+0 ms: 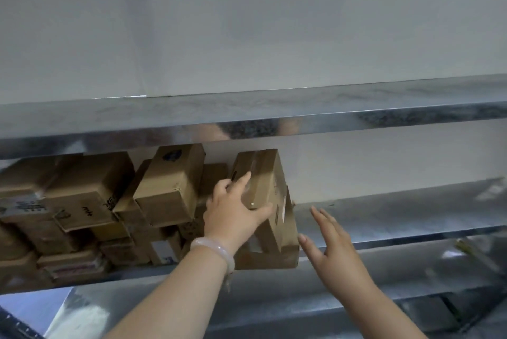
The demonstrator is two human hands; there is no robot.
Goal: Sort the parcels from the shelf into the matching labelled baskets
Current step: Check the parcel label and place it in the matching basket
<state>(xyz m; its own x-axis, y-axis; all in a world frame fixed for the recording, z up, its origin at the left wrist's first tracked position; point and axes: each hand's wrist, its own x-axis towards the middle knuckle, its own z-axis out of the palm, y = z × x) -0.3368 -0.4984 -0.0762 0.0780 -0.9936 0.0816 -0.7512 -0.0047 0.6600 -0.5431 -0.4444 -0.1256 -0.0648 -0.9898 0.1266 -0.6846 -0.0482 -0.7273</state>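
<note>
Several brown cardboard parcels are piled on the left half of a metal shelf [384, 218]. At the right end of the pile a taped parcel [263, 174] leans tilted on another box [266, 257]. My left hand [233, 215], with a pale bangle on the wrist, grips this tilted parcel across its near face, thumb on the right edge. My right hand [332, 251] hovers just right of the pile with fingers spread, holding nothing and apart from the boxes. No baskets are in view.
A second metal shelf board [247, 116] runs across above the parcels, with a white wall behind. A taller box [170, 188] stands just left of the gripped parcel. Bare shelf surface stretches to the right of my right hand. Lower metal framing [411, 297] shows below.
</note>
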